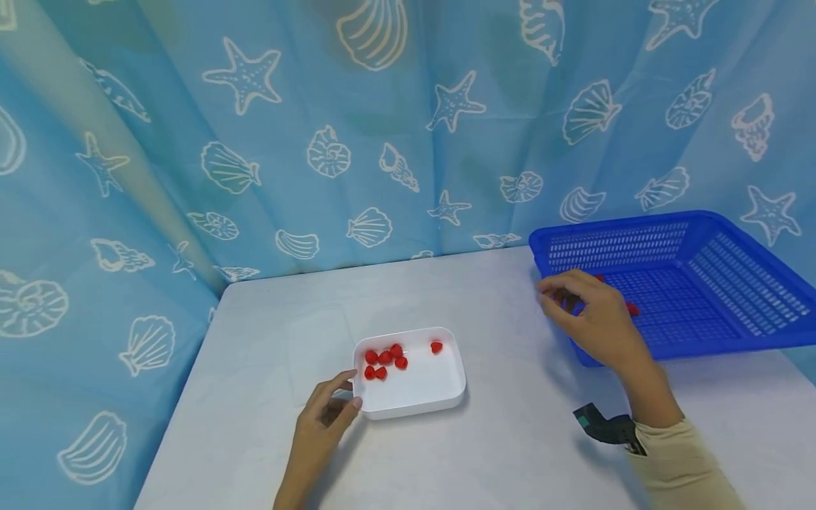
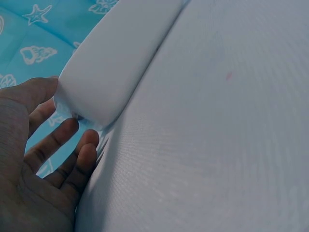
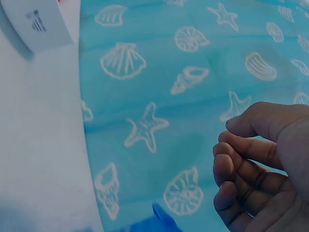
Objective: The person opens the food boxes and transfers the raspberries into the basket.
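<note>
A shallow white tray (image 1: 414, 409) lies on the table with several red raspberries (image 1: 385, 357) grouped at its left and one raspberry (image 1: 436, 347) apart at the right. At the tray's left end, my left hand (image 1: 325, 411) holds the wall between thumb and fingers; the left wrist view shows the thumb (image 2: 43, 89) at the rim. My right hand (image 1: 596, 315) is raised over the near left rim of a blue plastic basket (image 1: 758, 343), fingers loosely bent. Nothing shows between its fingertips (image 3: 224, 166) in the right wrist view. Red raspberries (image 1: 632, 309) lie in the basket, partly hidden behind that hand.
A white cloth covers the table (image 1: 497, 453). Behind it and along its left side hangs a blue curtain (image 1: 395, 177) printed with shells and starfish. A black strap-like device (image 1: 605, 427) sticks out from the right wrist by the sleeve.
</note>
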The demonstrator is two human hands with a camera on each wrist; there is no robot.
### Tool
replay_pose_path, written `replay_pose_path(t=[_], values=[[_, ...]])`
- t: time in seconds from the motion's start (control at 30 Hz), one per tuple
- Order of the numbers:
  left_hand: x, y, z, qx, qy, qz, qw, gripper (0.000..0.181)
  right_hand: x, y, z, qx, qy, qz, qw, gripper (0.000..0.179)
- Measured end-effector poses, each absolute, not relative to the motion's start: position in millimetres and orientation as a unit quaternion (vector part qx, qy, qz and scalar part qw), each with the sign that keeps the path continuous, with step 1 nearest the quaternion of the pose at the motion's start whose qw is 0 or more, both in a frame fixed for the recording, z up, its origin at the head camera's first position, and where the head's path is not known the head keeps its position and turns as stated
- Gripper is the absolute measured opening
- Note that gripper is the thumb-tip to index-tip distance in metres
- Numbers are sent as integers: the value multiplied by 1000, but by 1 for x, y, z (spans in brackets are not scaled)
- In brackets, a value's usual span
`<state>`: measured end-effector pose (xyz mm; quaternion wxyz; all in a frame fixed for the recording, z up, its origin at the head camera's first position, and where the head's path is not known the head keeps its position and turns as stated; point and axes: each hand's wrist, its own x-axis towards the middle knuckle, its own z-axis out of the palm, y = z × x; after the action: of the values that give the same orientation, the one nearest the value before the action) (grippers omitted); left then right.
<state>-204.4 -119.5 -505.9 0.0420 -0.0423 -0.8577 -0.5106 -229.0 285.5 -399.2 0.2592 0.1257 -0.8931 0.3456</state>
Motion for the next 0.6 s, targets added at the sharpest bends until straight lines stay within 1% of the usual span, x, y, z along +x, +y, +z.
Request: replay_pose_path(t=[0.3, 0.6], values=[[-204, -120, -503, -36, -866, -497, 46, 41, -233, 250, -404, 146, -889, 367, 231, 15], [-205, -122, -505, -42, -861, -505, 42, 39, -237, 215, -412, 138, -912, 347, 171, 16]])
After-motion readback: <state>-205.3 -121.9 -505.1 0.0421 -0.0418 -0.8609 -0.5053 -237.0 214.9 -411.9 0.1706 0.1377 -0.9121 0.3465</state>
